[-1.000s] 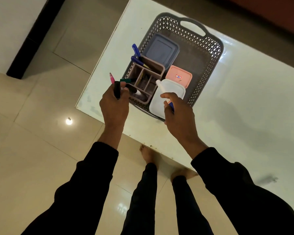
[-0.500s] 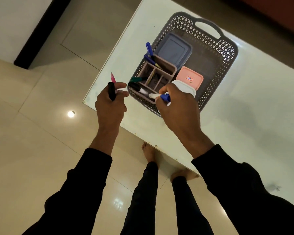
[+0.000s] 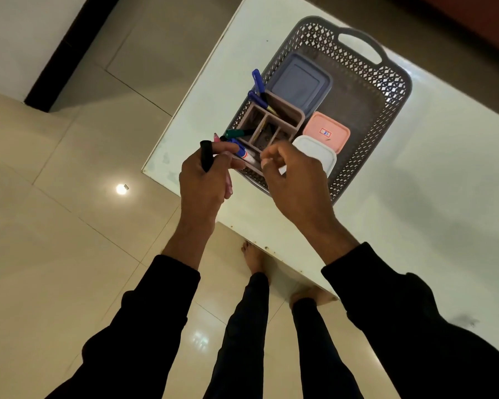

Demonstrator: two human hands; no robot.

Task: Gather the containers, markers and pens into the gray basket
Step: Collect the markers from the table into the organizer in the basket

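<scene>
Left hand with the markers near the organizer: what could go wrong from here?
1. The left hand holds a black marker and a pink pen loosely together; one could slip and fall to the floor, since that hand hangs beyond the table's edge.
2. The blue-capped marker lies slanted across the organizer rim in the gray basket; a nudge from the right hand might roll it out.

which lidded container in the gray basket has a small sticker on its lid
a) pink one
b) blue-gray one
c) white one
a: the pink square lidded container carries a small red and blue sticker, while the blue-gray lidded container and white lidded container in the gray perforated plastic basket have plain lids.
</scene>
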